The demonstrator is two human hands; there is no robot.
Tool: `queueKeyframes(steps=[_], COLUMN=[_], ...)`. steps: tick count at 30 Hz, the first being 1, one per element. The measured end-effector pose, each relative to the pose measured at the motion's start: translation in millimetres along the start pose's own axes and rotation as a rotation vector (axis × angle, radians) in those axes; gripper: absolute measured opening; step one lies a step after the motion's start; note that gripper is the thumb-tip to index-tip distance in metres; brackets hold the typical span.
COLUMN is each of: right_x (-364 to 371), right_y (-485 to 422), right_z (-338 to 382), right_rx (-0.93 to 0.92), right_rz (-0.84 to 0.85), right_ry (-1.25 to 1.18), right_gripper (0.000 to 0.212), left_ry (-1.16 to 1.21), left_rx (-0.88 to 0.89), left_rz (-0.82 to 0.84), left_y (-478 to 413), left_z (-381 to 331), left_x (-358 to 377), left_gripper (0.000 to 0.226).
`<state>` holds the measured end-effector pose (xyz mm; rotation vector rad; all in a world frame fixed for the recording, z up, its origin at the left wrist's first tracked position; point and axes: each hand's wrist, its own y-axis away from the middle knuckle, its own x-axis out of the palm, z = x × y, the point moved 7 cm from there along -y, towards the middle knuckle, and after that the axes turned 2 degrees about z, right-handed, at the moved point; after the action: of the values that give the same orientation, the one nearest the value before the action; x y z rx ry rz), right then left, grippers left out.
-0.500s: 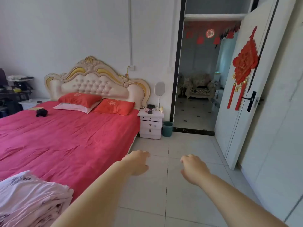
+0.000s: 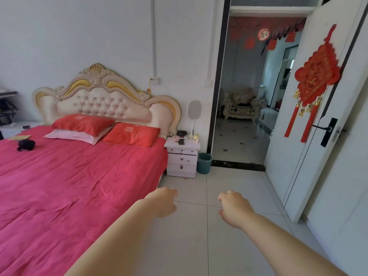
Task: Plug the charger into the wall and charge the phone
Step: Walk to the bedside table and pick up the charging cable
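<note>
A dark phone [image 2: 181, 142] lies on the white nightstand [image 2: 182, 158] beside the bed, with a pale coiled cable [image 2: 175, 138] next to it. A wall socket [image 2: 154, 80] with a yellow cord hanging from it sits above the headboard's right side. My left hand [image 2: 164, 202] and my right hand [image 2: 234, 209] reach forward over the tiled floor, far short of the nightstand. Both hold nothing, with the fingers loosely curled and apart.
A bed with a red cover [image 2: 69, 186] fills the left. A teal bin [image 2: 204, 163] stands between the nightstand and the doorway [image 2: 239, 136]. The white door [image 2: 310, 126] stands open on the right, with a red knot ornament [image 2: 316, 82] hanging on it.
The view has come closer to the nightstand and the bed head. The folded cloth at the bottom left has left the frame. Both hands stay out in front, empty.
</note>
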<state>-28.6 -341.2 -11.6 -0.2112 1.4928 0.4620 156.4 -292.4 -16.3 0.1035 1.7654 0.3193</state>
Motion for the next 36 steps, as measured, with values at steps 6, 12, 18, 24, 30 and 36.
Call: queueKeyframes(steps=[6, 12, 18, 24, 30, 36], right_x=[-2, -19, -39, -35, -37, -53], right_y=[-111, -236, -352, -476, -612, -730], right_z=[2, -12, -21, -9, 7, 28], right_rx=[-0.04, -0.059, -0.058, -0.087, -0.043, -0.058], right_rz=[0.006, 0.022, 0.016, 0.016, 0.034, 0.031], right_ry=[-0.002, -0.034, -0.032, -0.028, 0.004, -0.048], right_gripper=[0.033, 0.031, 0.034, 0.034, 0.029, 0.025], left_ry=[-0.037, -0.065, -0.053, -0.037, 0.019, 0.043], left_rx=[-0.016, -0.054, -0.042, -0.033, -0.016, -0.015], left_rz=[0.016, 0.026, -0.007, 0.009, 0.023, 0.034], left_y=[-98, -208, -310, -427, -555, -668], left_z=[29, 42, 54, 98, 166, 222], left_x=[-18, -65, -105, -127, -153, -194], left_gripper=[0.052, 0.043, 0.04, 0.041, 0.052, 0.053])
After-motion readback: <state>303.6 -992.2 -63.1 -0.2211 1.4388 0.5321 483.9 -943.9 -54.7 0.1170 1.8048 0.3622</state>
